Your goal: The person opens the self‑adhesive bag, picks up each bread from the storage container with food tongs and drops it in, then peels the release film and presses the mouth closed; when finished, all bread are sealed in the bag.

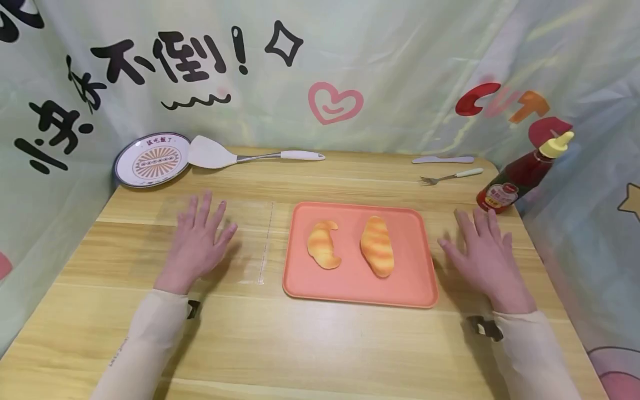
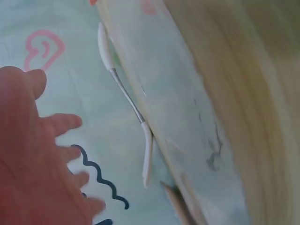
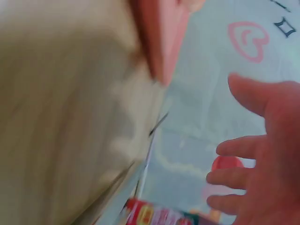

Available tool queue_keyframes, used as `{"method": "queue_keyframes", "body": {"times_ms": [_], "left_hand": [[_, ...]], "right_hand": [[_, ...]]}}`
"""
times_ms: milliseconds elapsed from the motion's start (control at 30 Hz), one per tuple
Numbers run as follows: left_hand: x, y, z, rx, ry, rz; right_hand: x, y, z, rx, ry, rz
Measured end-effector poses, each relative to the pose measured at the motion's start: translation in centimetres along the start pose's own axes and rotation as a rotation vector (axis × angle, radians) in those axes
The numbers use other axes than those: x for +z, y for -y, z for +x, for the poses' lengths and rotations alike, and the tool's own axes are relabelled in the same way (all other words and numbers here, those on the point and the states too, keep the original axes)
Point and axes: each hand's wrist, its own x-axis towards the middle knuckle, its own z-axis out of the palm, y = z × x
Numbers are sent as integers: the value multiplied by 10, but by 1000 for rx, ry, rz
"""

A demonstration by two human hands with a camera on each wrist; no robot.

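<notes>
My left hand (image 1: 197, 241) is spread with straight fingers over the left part of the table, holding nothing. Above its fingertips in the head view are a white spatula (image 1: 212, 153) and a round plate (image 1: 156, 161) with a dark rim. My right hand (image 1: 490, 261) is likewise spread and holds nothing, its fingertips just short of a red sauce bottle (image 1: 515, 180) with a yellow nozzle. Between the hands lies a pink tray (image 1: 350, 291) carrying a curved croissant (image 1: 321, 244) and a longer bread piece (image 1: 377, 247).
At the back right lie a knife (image 1: 442, 159) and a fork (image 1: 452, 176). A transparent sheet (image 1: 252, 244) lies flat on the wooden table (image 1: 300, 350) left of the tray. A printed curtain (image 1: 400, 72) hangs along the table's back and sides.
</notes>
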Motion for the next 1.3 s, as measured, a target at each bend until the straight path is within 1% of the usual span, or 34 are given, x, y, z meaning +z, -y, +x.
{"method": "queue_keyframes", "body": {"times_ms": [100,200,233,300,367,400,500,633,700,800,833,1000,1100,1200,1300], "left_hand": [[0,1,4,64,-8,-170],[-3,0,6,85,9,-316],[-4,0,6,85,18,-346],[-5,-2,7,85,38,-372],[-6,-4,7,92,48,-379],[-6,-5,8,99,49,-379],[-5,-8,10,114,53,-381],[-4,-10,11,119,57,-382],[-3,-11,12,122,71,-380],[-2,-11,13,124,107,-380],[-2,-11,14,125,120,-379],[0,-11,16,111,172,-359],[2,-12,17,108,199,-343],[3,-14,19,117,210,-323],[6,-16,21,139,208,-292]], "right_hand": [[-4,14,6,-116,-78,86],[-5,35,14,-241,-132,143],[-5,43,16,-273,-142,157],[-3,60,20,-324,-151,190],[0,77,26,-368,-157,212],[2,85,28,-386,-147,224],[9,110,34,-421,-89,244],[23,142,40,-485,-1,219],[32,158,43,-540,19,192],[44,179,46,-627,29,142],[48,185,47,-658,33,123],[64,211,48,-760,91,29],[71,224,47,-803,128,-15],[76,235,47,-815,173,-35],[83,245,49,-814,213,-61]]}}
